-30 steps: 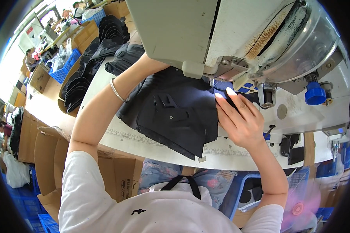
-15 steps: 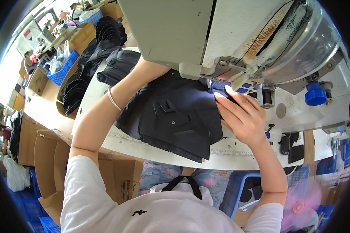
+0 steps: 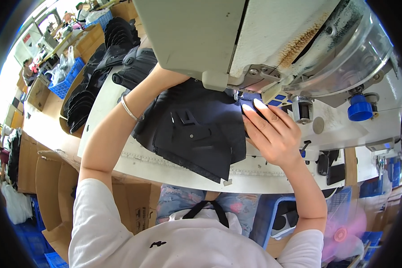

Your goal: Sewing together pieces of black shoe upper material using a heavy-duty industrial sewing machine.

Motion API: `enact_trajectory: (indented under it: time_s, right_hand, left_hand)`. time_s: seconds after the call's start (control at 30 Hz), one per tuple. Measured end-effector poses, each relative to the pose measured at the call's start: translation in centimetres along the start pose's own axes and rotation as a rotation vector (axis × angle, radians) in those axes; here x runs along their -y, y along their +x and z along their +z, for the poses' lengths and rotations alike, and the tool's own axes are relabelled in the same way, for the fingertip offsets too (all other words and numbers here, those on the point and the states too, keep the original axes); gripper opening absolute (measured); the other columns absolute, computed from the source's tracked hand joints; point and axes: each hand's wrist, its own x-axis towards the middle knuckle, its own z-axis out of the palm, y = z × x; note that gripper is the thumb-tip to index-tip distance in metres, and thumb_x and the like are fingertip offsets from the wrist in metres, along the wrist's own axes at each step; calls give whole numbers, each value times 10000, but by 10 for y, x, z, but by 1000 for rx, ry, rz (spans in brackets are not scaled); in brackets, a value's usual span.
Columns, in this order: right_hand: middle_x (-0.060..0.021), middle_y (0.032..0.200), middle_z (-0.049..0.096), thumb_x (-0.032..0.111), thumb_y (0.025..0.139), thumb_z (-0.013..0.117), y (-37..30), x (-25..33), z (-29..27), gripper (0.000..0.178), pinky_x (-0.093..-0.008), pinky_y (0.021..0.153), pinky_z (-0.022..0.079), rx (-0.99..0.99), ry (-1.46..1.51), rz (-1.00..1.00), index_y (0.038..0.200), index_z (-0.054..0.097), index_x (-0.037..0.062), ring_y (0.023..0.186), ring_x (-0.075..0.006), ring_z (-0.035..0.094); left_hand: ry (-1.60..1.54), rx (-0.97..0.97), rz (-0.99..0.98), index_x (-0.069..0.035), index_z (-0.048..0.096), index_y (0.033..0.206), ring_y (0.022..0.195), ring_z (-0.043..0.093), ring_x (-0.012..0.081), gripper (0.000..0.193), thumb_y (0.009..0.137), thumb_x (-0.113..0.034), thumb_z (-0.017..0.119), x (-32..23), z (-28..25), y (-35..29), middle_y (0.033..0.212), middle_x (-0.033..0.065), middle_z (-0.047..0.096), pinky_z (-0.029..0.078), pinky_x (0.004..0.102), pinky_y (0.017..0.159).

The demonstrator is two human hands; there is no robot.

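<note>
A black fabric piece (image 3: 196, 147) with slots, a small round stud and rough-cut lower edges lies on the white sewing machine table (image 3: 245, 181). Its upper right corner is under the needle area of the sewing machine (image 3: 187, 35). My right hand (image 3: 274, 134) is at that corner, fingers stretched and close together on top of the edge, thumb mostly hidden beneath. My left hand (image 3: 174, 78) reaches behind the machine head at the piece's far left side; its fingers are hidden. A metal bangle (image 3: 130, 107) circles my left wrist.
Stacked black pieces (image 3: 82, 105) and a black padded item (image 3: 138, 64) sit at the left. A blue thread knob (image 3: 359, 108) and metal bobbin (image 3: 302, 110) are right of the needle. Below are cardboard boxes (image 3: 53, 192), a blue crate (image 3: 265, 219) and a pink fan (image 3: 341, 234).
The black fabric piece has slid slightly left and turned a little, baring a small scrap at the table's front edge. My right hand stays at the corner. The whole view has shifted slightly.
</note>
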Motion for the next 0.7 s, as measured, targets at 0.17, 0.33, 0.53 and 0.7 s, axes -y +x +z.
enact_trajectory:
  time_s: [0.17, 0.33, 0.53, 0.7]
  right_hand:
    - [35, 1154, 747, 187, 789, 767, -3, 2, 4, 152, -269, 638, 454, -18, -37, 28, 932, 795, 147, 724, -99, 596]
    - [25, 1167, 742, 239, 768, 770, -3, 1, 2, 205, -287, 686, 495, -12, 20, 30, 940, 791, 129, 759, -111, 614]
    - [-55, 1183, 743, 273, 832, 756, -2, 1, -4, 199, -311, 778, 521, 13, 95, -4, 937, 774, 105, 962, -171, 699]
    - [-91, 1142, 754, 250, 854, 748, -1, 4, -7, 194, -337, 860, 531, 24, 40, -12, 931, 732, 73, 1003, -218, 709]
  left_hand:
    - [153, 184, -72, -3, 706, 1028, 873, 656, 341, 217, 825, -78, 728, -27, -13, 0, 982, 141, 700, 537, 452, 825]
    - [108, 228, -177, 8, 626, 1151, 1163, 528, 445, 423, 803, -175, 782, -150, -63, -37, 1263, 220, 565, 435, 543, 1013]
    - [351, 151, 115, 3, 729, 1154, 1155, 676, 361, 404, 784, -142, 657, -197, -40, -62, 1229, 164, 702, 534, 477, 1015]
    - [-301, 5, -688, -70, 772, 1049, 949, 742, 285, 331, 736, 8, 699, -185, -52, -52, 1026, 107, 762, 597, 391, 850]
